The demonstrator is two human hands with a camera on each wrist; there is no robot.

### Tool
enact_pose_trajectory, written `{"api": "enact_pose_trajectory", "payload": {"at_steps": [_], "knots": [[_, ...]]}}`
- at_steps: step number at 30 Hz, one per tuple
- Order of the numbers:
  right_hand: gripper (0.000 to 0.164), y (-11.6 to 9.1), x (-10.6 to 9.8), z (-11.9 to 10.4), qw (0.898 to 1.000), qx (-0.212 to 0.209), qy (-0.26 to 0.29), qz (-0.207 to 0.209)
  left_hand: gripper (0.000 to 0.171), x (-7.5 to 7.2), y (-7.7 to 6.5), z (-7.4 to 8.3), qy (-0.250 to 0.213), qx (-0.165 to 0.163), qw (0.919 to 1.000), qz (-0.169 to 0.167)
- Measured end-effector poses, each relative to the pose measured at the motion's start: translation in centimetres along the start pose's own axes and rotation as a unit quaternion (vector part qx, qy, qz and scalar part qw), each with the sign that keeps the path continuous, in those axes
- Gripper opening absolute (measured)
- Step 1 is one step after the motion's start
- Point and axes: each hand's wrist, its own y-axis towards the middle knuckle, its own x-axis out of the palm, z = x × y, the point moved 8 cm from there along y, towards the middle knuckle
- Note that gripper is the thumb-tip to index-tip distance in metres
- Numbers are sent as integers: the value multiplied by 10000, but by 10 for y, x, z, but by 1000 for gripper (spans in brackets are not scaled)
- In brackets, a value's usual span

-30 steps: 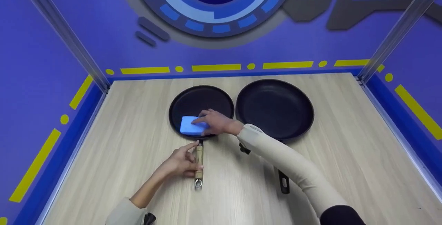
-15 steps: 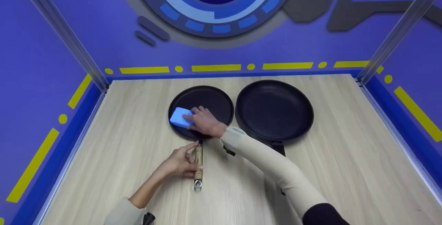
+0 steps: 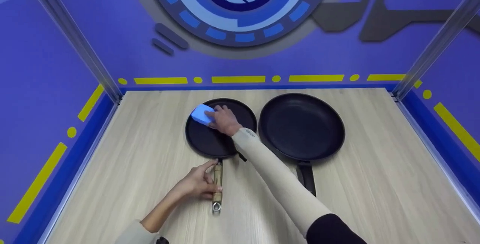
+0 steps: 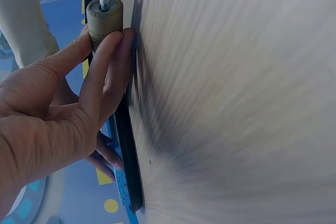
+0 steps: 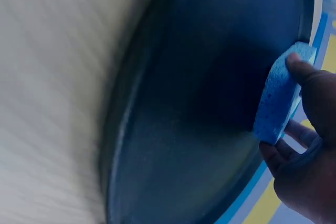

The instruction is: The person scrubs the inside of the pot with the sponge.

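A blue sponge (image 3: 201, 114) lies against the upper left of a small flat black frying pan (image 3: 210, 142). My right hand (image 3: 225, 119) grips it, thumb on one side and fingers on the other, as the right wrist view shows with the sponge (image 5: 281, 95) at the pan's surface. In front of that pan, my left hand (image 3: 198, 182) holds its bamboo-look handle (image 3: 217, 184) between thumb and fingers. The left wrist view shows the handle's end (image 4: 105, 19), with a metal hanging ring, pinched by the left hand (image 4: 68, 93).
A larger, deeper black frying pan (image 3: 302, 126) stands close to the small pan's right. Its black handle (image 3: 308, 178) points toward the front, partly behind the right sleeve (image 3: 273, 172). Blue panels (image 3: 240, 64) wall the wooden table (image 3: 150, 124) at the back and both sides.
My right hand has slid the sponge from the small pan's front edge leftward, then up to its far left. My left hand keeps its hold on the handle. The head view has tilted slightly.
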Motion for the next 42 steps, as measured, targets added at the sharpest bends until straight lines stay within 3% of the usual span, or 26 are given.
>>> {"api": "enact_pose_trajectory", "payload": {"at_steps": [10, 16, 22, 33, 36, 42], "knots": [[48, -12, -6, 53, 9948, 910, -335, 300, 92, 3, 1, 1, -21, -69, 10000, -60], [49, -18, -7, 57, 9945, 833, -431, 466, 92, -6, 0, 1, 142, -126, 9998, -36], [47, -24, -4, 38, 9976, 347, -572, 152, 94, -8, -1, -3, 73, -85, 9999, -70], [56, -45, 6, -33, 9936, -1047, -294, -300, 90, -11, -6, -5, 69, -213, 9997, -33], [56, -54, 4, -36, 9913, -1261, -229, -307, 91, -9, -5, -3, 66, -206, 9998, -48], [57, -78, 0, -19, 9880, -1485, 66, -426, 90, 3, -4, 0, 42, -125, 9999, -100]]}}
